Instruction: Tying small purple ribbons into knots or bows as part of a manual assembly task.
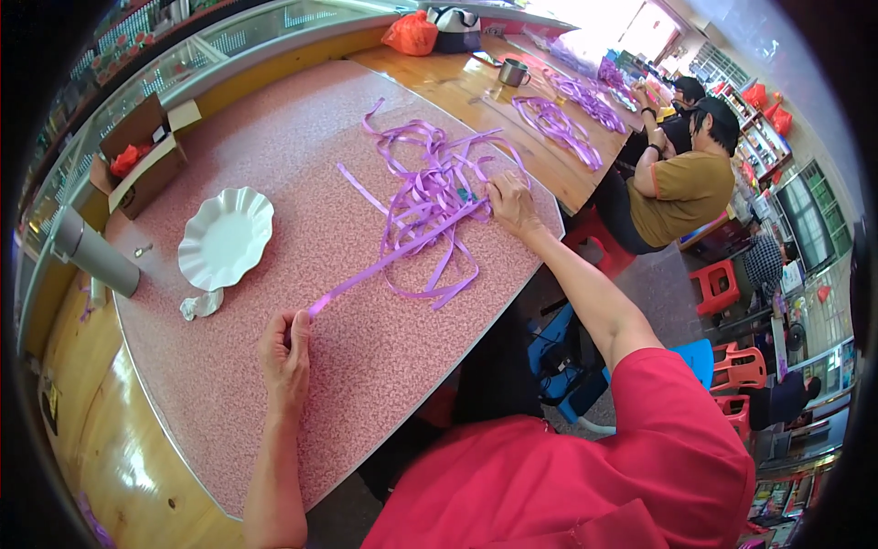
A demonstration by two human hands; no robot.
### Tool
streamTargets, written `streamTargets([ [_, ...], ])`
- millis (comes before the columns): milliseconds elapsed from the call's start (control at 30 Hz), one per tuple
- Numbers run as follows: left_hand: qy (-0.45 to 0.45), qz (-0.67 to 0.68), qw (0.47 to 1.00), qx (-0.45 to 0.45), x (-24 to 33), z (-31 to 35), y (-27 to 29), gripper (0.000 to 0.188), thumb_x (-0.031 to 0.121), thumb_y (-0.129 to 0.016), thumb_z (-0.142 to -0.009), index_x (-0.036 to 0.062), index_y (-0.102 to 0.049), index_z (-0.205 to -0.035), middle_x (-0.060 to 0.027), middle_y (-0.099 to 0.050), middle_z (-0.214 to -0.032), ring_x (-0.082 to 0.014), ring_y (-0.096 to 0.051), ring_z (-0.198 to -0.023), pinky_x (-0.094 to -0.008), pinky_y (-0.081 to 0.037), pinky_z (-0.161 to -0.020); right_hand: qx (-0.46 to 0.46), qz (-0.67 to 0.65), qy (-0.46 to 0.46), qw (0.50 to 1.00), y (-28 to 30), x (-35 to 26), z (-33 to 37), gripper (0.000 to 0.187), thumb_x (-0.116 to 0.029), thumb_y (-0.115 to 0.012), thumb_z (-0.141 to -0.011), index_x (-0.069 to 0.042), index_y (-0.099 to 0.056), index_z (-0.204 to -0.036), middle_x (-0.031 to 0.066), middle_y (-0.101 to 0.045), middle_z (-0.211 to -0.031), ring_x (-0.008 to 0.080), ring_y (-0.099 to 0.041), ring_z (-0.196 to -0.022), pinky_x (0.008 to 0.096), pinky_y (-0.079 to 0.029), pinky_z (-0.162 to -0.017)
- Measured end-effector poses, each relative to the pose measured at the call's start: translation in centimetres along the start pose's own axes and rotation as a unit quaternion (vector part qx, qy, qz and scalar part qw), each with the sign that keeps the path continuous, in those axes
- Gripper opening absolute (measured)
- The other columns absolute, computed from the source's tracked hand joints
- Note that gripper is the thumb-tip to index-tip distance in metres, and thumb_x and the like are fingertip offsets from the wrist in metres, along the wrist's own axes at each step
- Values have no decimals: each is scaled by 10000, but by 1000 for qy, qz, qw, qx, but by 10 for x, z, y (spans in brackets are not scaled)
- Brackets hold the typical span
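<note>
A purple ribbon [384, 263] is running in a nearly straight line over the pink speckled surface [366, 375], from the left grip [287, 355] at its near end toward a loose tangle [425, 174] of the same material. The left grip is pinching that end between thumb and fingers. The right grip [515, 209] is lying at the tangle's right edge with its fingertips against the strands; whether it is closed on one I cannot tell, since the fingers are hiding the contact. The hands are probably standing this far apart so that the one length is lying stretched and readable beside the loops, with the right one seemingly steadying the pile. A small green-blue bit [465, 194] is showing among the loops there.

Farther left, a white fluted plate [226, 240] is sitting with its pale inside facing up, and a crumpled white scrap [202, 304] is lying just beside it. These are perhaps standing aside to leave the ribbon room. Near the far left edge, an open cardboard box [151, 189] is holding something red [130, 161], probably thin plastic. A grey tumbler [102, 254] is hiding its contents.

Beyond, a metal mug [513, 72] is standing near more ribbons [558, 130], its contents unclear, while a knotted orange-red bag [411, 34] is bulging around something unseen.
</note>
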State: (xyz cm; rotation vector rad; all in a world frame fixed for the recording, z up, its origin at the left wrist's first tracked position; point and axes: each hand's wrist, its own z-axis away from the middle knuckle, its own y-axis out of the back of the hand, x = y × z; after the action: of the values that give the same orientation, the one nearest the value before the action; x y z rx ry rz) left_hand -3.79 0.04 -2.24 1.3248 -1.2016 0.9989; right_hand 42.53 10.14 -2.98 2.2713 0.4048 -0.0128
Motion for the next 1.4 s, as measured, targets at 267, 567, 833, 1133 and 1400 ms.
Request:
streamTargets([
  [267,-38,-57,997,-28,-1,-1,2,195,222,-558,-1030,75,-611,-914,67,-492,-744,-26,-416,-663,-198,-341,-580,-12,-9,-21,1000,0,2,-1,124,-117,-568,-926,1,-591,-898,200,-598,-863,399,-587,-833,472,-455,-747],
  [567,21,-80,996,-36,10,-3,-4,199,223,-573,-1022,61,-613,-913,65,-481,-749,-34,-412,-678,-205,-340,-584,-19,-8,-22,1000,2,2,0,131,-117,-570,-923,7,-614,-920,192,-614,-881,383,-601,-854,455,-467,-770],
  [833,-15,-93,994,-53,9,-4,-1,211,219,-556,-1029,61,-592,-894,64,-454,-751,-46,-393,-683,-214,-337,-599,-22,-4,-23,999,1,2,1,132,-130,-568,-923,-12,-625,-933,206,-626,-893,394,-614,-867,479,-480,-770],
  [1133,-12,-92,995,-47,12,-3,-4,205,224,-558,-1031,65,-596,-907,64,-451,-753,-44,-391,-686,-211,-337,-601,-27,-2,-28,999,2,2,0,149,-141,-553,-932,-9,-619,-918,196,-611,-886,383,-613,-853,472,-487,-761],
  [1400,-4,-84,995,-47,3,-4,-2,204,228,-566,-1028,73,-604,-900,74,-439,-744,-34,-372,-672,-204,-310,-578,-26,1,-25,999,4,0,0,145,-135,-542,-931,-10,-614,-915,182,-601,-877,370,-610,-847,463,-491,-755],
])
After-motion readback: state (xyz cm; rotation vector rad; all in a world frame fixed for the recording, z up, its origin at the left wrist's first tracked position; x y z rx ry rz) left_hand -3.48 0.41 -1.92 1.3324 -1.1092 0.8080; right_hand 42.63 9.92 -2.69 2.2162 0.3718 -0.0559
